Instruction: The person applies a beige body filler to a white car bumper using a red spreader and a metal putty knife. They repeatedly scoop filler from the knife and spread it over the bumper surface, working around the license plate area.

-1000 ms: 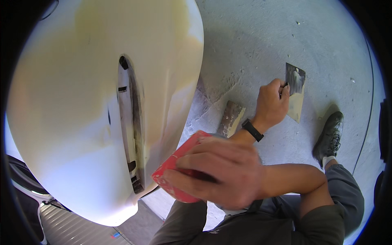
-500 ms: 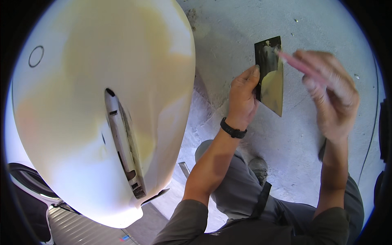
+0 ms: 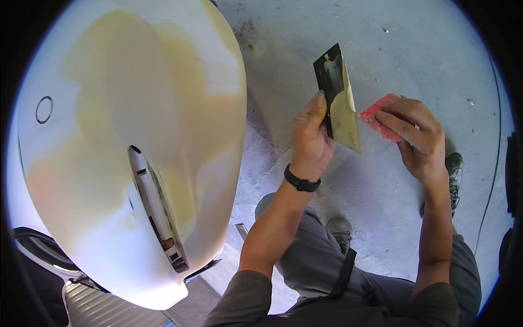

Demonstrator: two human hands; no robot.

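Observation:
My left hand (image 3: 312, 131) grips the edge of a dark, flat mixing board (image 3: 331, 76), thumb on its face, and holds it tilted above the floor. Pale yellow body filler (image 3: 344, 117) lies thick over the board's nearer half, with thin smears at the far end. In my right hand (image 3: 420, 133) is a red filler spreader (image 3: 376, 113), pinched between fingers and thumb. It is just right of the board's filler-covered edge; whether they touch I cannot tell. To the left stands a white vehicle body panel (image 3: 98, 261) with broad yellowish filler patches (image 3: 180, 65).
A long recess (image 3: 158, 210) with a light metal strip runs down the panel. A small ring mark (image 3: 44, 109) is at its left. Grey concrete floor (image 3: 283, 60) lies below, with a dark line (image 3: 494, 163) at right. Ribbed metal (image 3: 103, 302) shows at lower left.
The spreader has come down from the board's far end to beside its right edge. The board has shifted left and turned more edge-on. The panel appears slightly farther left in view.

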